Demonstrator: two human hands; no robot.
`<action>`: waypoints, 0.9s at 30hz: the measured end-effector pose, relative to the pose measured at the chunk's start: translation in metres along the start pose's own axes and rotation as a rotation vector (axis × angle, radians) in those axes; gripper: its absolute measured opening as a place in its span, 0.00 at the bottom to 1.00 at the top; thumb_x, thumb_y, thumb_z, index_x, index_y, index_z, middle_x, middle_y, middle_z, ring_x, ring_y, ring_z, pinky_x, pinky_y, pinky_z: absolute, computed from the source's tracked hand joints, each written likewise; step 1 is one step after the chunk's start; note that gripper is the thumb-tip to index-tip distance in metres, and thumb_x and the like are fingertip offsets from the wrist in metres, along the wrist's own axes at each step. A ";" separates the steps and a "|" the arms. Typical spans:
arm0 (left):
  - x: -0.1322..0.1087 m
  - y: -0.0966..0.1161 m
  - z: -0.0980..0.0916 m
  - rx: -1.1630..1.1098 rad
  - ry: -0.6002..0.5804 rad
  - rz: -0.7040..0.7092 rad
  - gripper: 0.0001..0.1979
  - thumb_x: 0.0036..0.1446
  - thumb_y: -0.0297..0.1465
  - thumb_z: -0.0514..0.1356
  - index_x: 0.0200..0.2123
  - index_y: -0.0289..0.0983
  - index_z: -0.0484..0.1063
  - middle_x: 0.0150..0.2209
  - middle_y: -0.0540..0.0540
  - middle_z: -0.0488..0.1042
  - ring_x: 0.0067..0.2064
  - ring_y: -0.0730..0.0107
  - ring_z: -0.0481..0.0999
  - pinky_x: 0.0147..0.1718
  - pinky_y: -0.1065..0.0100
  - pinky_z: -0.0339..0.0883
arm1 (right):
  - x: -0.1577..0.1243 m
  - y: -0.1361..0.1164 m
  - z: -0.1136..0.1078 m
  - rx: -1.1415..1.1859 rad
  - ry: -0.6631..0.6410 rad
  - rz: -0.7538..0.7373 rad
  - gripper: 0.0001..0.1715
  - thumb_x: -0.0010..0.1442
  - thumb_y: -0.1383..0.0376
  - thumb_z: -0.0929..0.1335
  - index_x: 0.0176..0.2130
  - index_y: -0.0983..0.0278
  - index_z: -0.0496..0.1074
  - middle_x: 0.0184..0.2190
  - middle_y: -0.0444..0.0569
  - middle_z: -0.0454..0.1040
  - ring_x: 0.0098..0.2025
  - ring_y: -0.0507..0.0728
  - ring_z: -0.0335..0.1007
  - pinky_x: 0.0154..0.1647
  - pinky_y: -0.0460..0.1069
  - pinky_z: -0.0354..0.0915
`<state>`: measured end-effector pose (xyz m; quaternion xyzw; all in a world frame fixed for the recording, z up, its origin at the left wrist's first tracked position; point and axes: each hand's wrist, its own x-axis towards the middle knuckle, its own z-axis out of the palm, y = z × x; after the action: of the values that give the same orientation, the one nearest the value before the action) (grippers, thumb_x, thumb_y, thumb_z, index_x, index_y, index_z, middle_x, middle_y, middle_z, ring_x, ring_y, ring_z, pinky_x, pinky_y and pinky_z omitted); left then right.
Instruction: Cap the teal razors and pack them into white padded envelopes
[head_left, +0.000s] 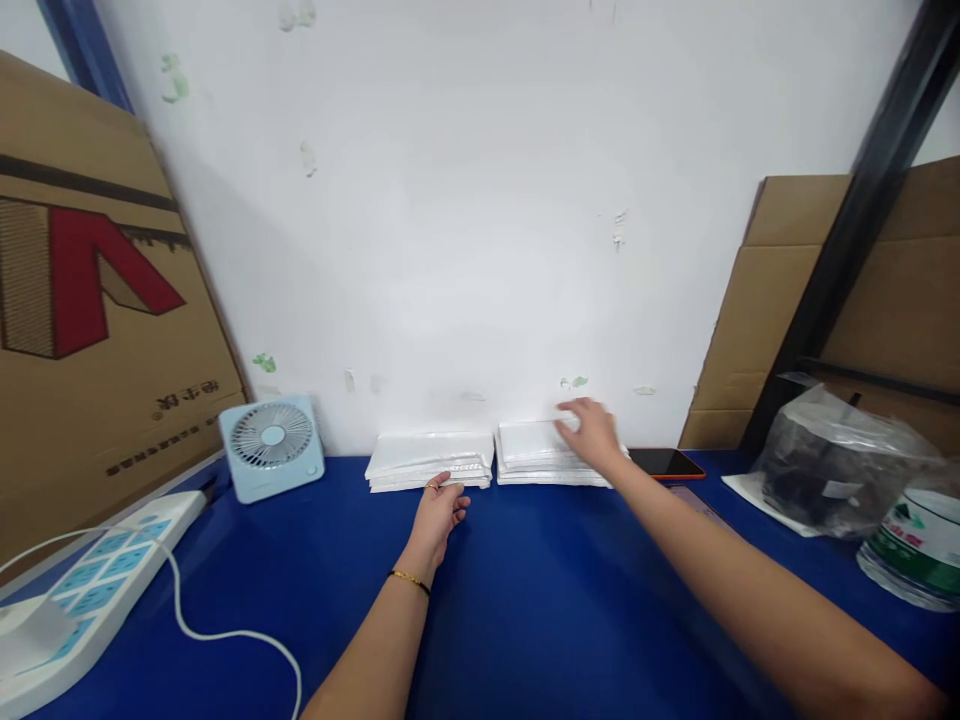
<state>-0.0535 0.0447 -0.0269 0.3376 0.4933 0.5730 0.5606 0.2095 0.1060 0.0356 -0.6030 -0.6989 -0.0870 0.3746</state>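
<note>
Two low stacks of flat white packets lie side by side against the wall, with a narrow gap between them. At the front edge of the left stack [427, 455] is my left hand [441, 510], its fingers loosely bent and apart, holding nothing I can see. A ring and a gold-and-dark bracelet are on that hand and wrist. My right hand [590, 433] is over the right part of the right stack [536, 450], fingers spread and slightly blurred, covering some of the packets. Whether it touches the top one I cannot tell.
On the left of the blue table [360, 610] are a light-blue fan [274, 445] and a white power strip [112, 570] with a cable. To the right lie a phone [667, 463], a plastic-wrapped dark object [817, 460] and a labelled clear container [915, 550]. Cardboard stands at both sides.
</note>
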 end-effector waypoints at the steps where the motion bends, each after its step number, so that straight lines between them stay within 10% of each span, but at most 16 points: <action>1: 0.000 0.001 -0.001 -0.036 0.001 -0.010 0.23 0.48 0.27 0.62 0.48 0.37 0.60 0.30 0.49 0.69 0.27 0.77 0.73 0.25 0.76 0.64 | -0.003 -0.021 0.009 0.008 -0.115 -0.178 0.16 0.57 0.60 0.63 0.43 0.62 0.70 0.45 0.53 0.70 0.49 0.61 0.60 0.50 0.56 0.52; 4: 0.002 0.002 -0.004 -0.163 -0.008 -0.048 0.24 0.46 0.26 0.63 0.47 0.37 0.60 0.32 0.48 0.71 0.28 0.77 0.74 0.25 0.75 0.64 | -0.011 -0.081 0.040 -0.105 -0.253 -0.522 0.21 0.54 0.59 0.65 0.46 0.65 0.68 0.42 0.53 0.71 0.49 0.62 0.59 0.52 0.56 0.48; 10: 0.008 0.006 -0.012 -0.343 -0.027 -0.126 0.14 0.52 0.30 0.60 0.42 0.35 0.63 0.38 0.43 0.72 0.34 0.72 0.76 0.31 0.73 0.68 | -0.010 -0.125 0.068 -0.307 -0.322 -0.603 0.13 0.58 0.74 0.59 0.38 0.72 0.70 0.34 0.59 0.74 0.41 0.61 0.64 0.48 0.55 0.49; 17: 0.002 0.013 -0.009 -0.558 -0.061 0.029 0.18 0.54 0.44 0.54 0.43 0.39 0.67 0.44 0.44 0.72 0.46 0.66 0.73 0.42 0.65 0.70 | -0.064 -0.097 0.016 -0.130 -0.341 -0.657 0.17 0.62 0.69 0.57 0.47 0.63 0.68 0.40 0.52 0.74 0.40 0.57 0.68 0.38 0.50 0.55; 24: -0.026 0.009 0.025 -0.533 0.057 0.112 0.14 0.54 0.37 0.55 0.42 0.36 0.69 0.42 0.43 0.74 0.47 0.63 0.73 0.45 0.64 0.69 | -0.135 -0.034 -0.038 0.163 -0.514 -0.554 0.21 0.59 0.66 0.62 0.52 0.57 0.66 0.47 0.49 0.71 0.48 0.57 0.65 0.48 0.52 0.56; 27: -0.046 0.014 0.044 -0.413 0.013 0.288 0.16 0.54 0.37 0.56 0.45 0.37 0.68 0.46 0.44 0.73 0.50 0.63 0.71 0.47 0.64 0.67 | -0.141 -0.014 -0.043 0.260 -0.566 -0.315 0.46 0.46 0.54 0.71 0.60 0.59 0.54 0.58 0.53 0.59 0.59 0.63 0.53 0.56 0.57 0.51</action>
<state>-0.0099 0.0097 0.0064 0.2790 0.3165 0.7378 0.5269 0.2141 -0.0318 -0.0178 -0.4352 -0.8647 0.1169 0.2217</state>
